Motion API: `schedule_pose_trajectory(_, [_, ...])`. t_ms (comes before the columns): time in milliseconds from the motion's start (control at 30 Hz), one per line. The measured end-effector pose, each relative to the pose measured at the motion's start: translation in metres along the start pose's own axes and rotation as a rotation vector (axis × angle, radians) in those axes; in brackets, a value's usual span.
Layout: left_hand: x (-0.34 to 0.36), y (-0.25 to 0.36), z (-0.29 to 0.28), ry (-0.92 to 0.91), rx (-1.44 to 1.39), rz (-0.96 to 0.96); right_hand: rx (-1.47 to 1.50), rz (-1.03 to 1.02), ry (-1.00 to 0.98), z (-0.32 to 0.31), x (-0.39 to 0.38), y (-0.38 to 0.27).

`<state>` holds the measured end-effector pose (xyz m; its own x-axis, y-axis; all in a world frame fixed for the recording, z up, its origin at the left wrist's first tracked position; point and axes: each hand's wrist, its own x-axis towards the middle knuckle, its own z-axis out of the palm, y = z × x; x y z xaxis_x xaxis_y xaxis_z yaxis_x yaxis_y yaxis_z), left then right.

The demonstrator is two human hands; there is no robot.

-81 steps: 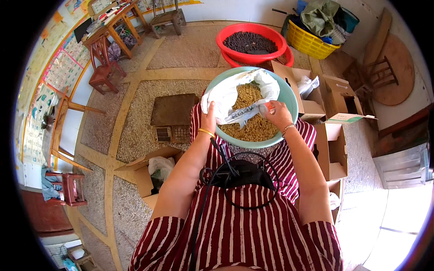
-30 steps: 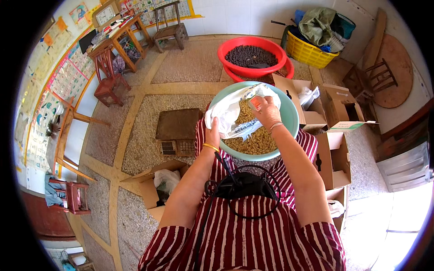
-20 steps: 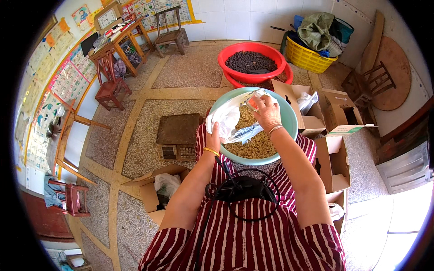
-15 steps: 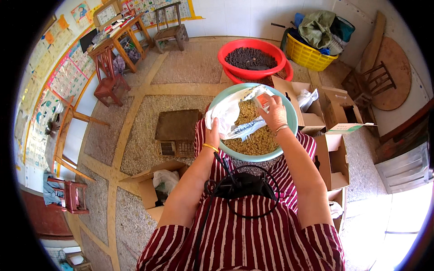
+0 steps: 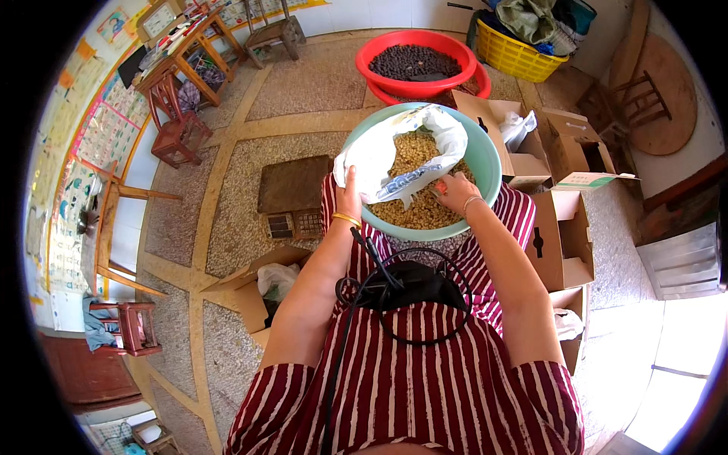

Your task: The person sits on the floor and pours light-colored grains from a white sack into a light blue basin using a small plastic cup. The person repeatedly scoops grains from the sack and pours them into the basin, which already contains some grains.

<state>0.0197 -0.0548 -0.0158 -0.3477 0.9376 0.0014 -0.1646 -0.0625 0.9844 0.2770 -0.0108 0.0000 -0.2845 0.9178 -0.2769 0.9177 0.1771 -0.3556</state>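
A pale blue-green basin (image 5: 486,144) rests on my lap, its bottom covered with yellowish kernels (image 5: 417,215). Inside it lies a white plastic bag (image 5: 371,158) with blue print, its mouth spread wide and more kernels showing within. My left hand (image 5: 349,199) grips the bag's left edge at the basin's rim. Down in the kernels at the near right, just outside the bag's mouth, is my right hand (image 5: 459,194). Its fingers are closed on a small white-and-orange container (image 5: 441,187), mostly hidden by the hand and kernels.
Beyond the basin stands a red basin (image 5: 364,70) of dark round nuts or fruits, beside a yellow basket (image 5: 516,57) of cloths. Cardboard boxes (image 5: 561,235) line my right. On my left are another open box (image 5: 246,299) and a low brown stool (image 5: 292,184). A cable (image 5: 425,341) loops across my waist.
My right hand has moved from above the bag's mouth down into the kernels at the basin's near right, with the small container. The bag's mouth stands wider; my left hand keeps its grip.
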Motion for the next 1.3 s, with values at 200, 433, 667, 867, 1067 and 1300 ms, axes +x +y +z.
schedule_pose_trajectory(200, [0.004, -0.003, -0.002, 0.027, 0.086, 0.014, -0.074, -0.026, -0.078, 0.003, 0.003, -0.002])
schedule_pose_trajectory(433, [0.003, 0.000, 0.001, 0.018, 0.076, 0.064, 0.102, -0.182, -0.118, 0.000, 0.007, 0.009])
schedule_pose_trajectory(667, [0.007, 0.012, -0.001, 0.053, -0.227, -0.071, 0.774, -0.060, -0.253, -0.029, -0.002, 0.017])
schedule_pose_trajectory(867, [-0.007, 0.018, 0.004, 0.128, 0.077, 0.137, 0.974, -0.059, -0.224, -0.039, 0.009, 0.010])
schedule_pose_trajectory(1067, [-0.006, 0.005, -0.005, 0.051, 0.075, 0.124, 0.877, -0.093, 0.092, -0.040, 0.032, -0.023])
schedule_pose_trajectory(1300, [-0.012, 0.018, 0.003, 0.028, 0.046, 0.029, 0.179, -0.214, 0.516, -0.031, 0.053, -0.045])
